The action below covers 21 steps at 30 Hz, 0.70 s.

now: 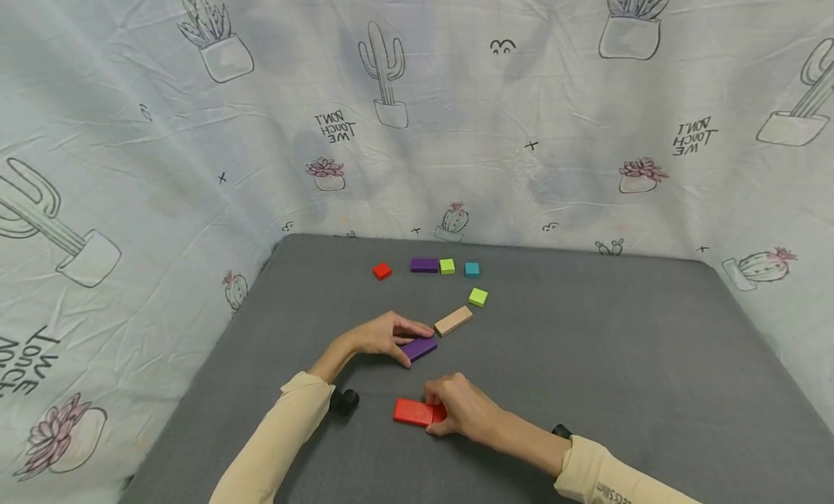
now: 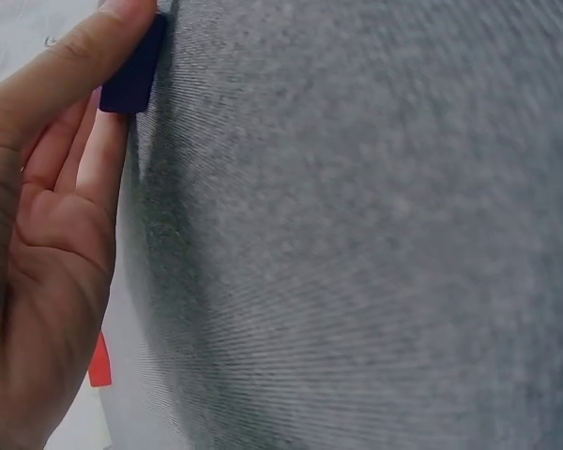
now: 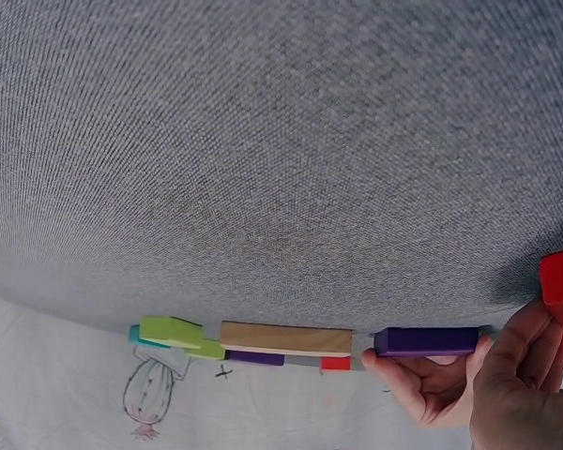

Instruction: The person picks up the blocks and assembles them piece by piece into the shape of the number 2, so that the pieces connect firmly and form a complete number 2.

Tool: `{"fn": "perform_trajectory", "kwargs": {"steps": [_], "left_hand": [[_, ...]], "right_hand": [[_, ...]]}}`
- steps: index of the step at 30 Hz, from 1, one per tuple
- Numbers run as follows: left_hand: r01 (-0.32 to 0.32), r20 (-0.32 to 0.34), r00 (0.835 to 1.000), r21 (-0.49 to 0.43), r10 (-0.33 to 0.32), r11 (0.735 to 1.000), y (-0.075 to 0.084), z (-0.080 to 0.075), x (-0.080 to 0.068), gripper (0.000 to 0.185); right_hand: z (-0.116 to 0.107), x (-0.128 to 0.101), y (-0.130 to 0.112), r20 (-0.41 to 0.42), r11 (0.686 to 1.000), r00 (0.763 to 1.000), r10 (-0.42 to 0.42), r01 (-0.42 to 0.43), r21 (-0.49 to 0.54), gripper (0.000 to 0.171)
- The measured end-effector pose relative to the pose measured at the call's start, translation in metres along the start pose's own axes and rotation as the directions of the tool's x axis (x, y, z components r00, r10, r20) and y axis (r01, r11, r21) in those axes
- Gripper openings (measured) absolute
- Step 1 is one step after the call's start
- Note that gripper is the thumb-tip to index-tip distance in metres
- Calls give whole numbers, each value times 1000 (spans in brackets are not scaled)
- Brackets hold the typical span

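On the grey table top [image 1: 586, 359] my left hand [image 1: 414, 347] pinches a flat purple block [image 1: 425, 347] between fingers and thumb; the block lies on the surface. In the left wrist view the left hand [image 2: 103, 112] has a finger pressed along the purple block [image 2: 131, 66]. Nearer to me, my right hand [image 1: 439, 410] curls round the right end of a flat red block [image 1: 413, 412], which also lies on the table. The right wrist view has the right hand [image 3: 530, 356] at the red block [image 3: 561, 281], with the purple block [image 3: 427, 340] beyond.
A wooden block [image 1: 453, 321] lies just right of the purple one, with a green square [image 1: 478, 297] past it. Further back are a red cube [image 1: 381, 271], a second purple block [image 1: 424, 265], a green cube [image 1: 447, 266] and a teal cube [image 1: 472, 269]. Cactus-print cloth [image 1: 195, 164] walls the table.
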State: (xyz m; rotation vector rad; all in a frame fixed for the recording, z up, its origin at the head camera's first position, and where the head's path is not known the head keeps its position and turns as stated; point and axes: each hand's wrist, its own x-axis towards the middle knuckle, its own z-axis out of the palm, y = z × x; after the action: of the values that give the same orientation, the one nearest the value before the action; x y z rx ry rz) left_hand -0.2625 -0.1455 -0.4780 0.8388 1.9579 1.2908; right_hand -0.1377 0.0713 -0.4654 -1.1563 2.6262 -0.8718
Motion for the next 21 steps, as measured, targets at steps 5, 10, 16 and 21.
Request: {"fn": "perform_trajectory", "kwargs": {"steps": [5,10,16,21], "left_hand": [[10,-3,1000,3,-10,1000,4,-3,1,65],[-3,-3,1000,6,3,1000,11,-6,2,65],[-20,3,1000,24,20,1000,18,-5,3,64],[-36,-3,999,46,36,998,21,-2,3,65]], "right_hand": [[0,1,0,4,1000,1000,6,-6,-4,32],[-2,1,0,7,1000,1000,5,-5,-1,31],[-2,2,0,10,1000,1000,7,-7,9,31],[-1,2,-1,7,1000,1000,3,-3,15,31]]}}
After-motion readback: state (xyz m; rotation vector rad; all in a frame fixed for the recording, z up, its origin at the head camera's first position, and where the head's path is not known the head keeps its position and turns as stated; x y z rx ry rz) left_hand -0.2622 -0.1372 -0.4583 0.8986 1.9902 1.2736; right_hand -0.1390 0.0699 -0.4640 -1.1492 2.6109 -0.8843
